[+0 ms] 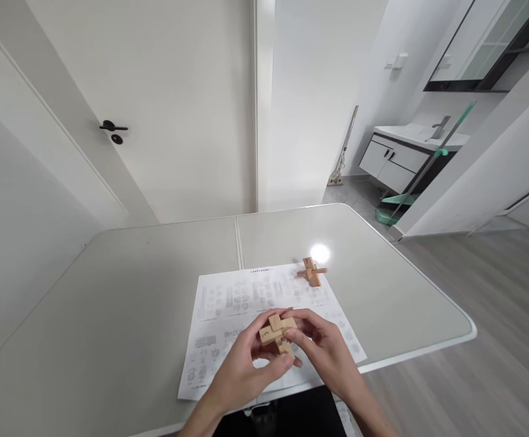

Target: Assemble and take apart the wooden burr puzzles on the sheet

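Note:
Between both hands sits a wooden burr puzzle [271,333], made of pale interlocking blocks, one marked with a "3". My left hand [250,361] is closed around its left side and underside, thumb at the lower block. On the right, my right hand [316,340] grips the same puzzle, its thumb pressing the upper face. Fingers hide part of the blocks. Below them lies a printed instruction sheet [219,291] with rows of small diagrams. Near the sheet's far right corner rests a second, darker wooden puzzle [312,272], cross-shaped and assembled, apart from both hands.
The grey folding table [123,315] has a seam across its middle and a pale raised edge. Beyond it stands a white door [178,109] with a black handle. At back right are a mop [344,145], a sink cabinet [396,155] and a green dustpan [389,215].

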